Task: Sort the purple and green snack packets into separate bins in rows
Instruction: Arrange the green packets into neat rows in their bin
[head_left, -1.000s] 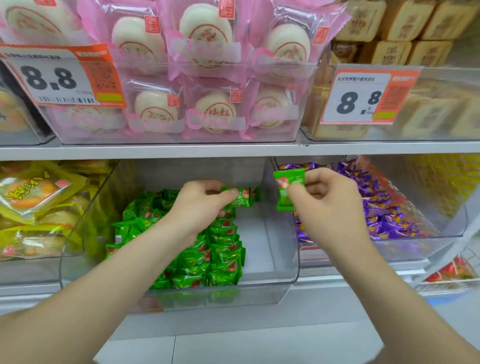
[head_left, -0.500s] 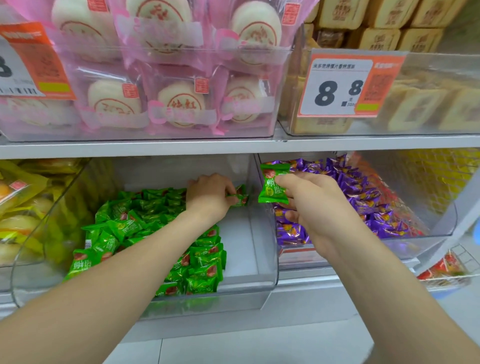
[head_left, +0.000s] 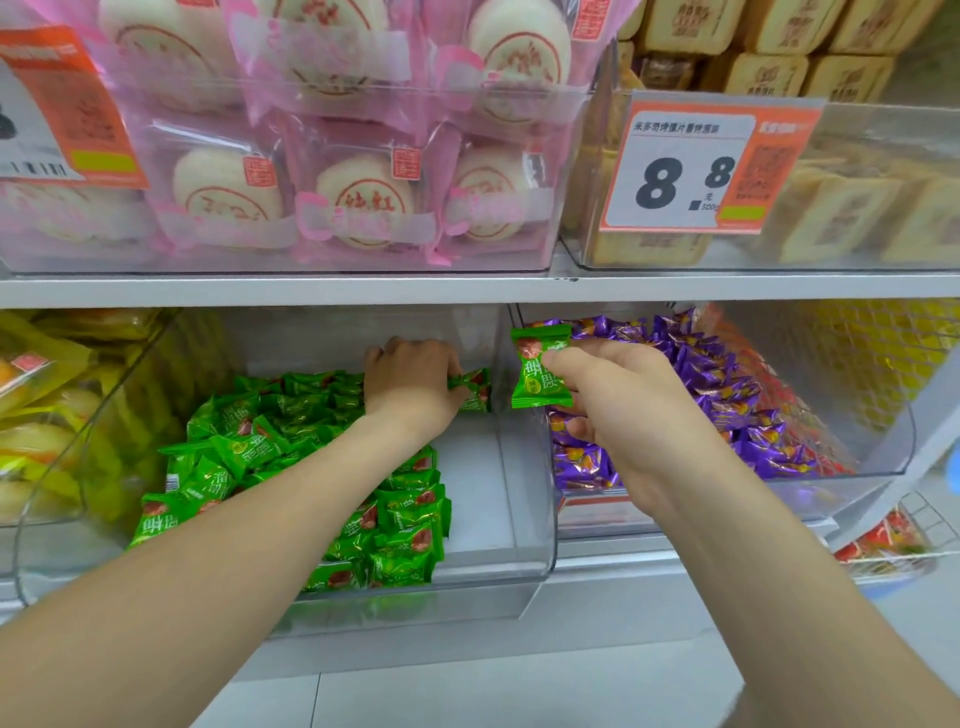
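Two clear bins sit side by side on the lower shelf. The left bin (head_left: 524, 499) holds several green packets (head_left: 400, 514) lined up in rows at its left and middle. The right bin (head_left: 883, 441) holds a pile of purple packets (head_left: 727, 395). My left hand (head_left: 410, 384) reaches deep into the left bin and pinches a green packet (head_left: 475, 389) at the back, near the right wall. My right hand (head_left: 618, 410) hovers over the wall between the bins and pinches another green packet (head_left: 540, 371), held upright.
A yellow-packet bin (head_left: 78, 415) stands at the far left. The upper shelf (head_left: 467, 288) carries pink-wrapped round cakes (head_left: 363, 202), brown boxed cakes and an orange 8.8 price tag (head_left: 691, 166). A wire basket (head_left: 893, 540) with red packets hangs at the lower right.
My left hand has gone further back into the left bin with its green packet. My right hand still holds its green packet beside the bin wall. The view has shifted closer and rightward.
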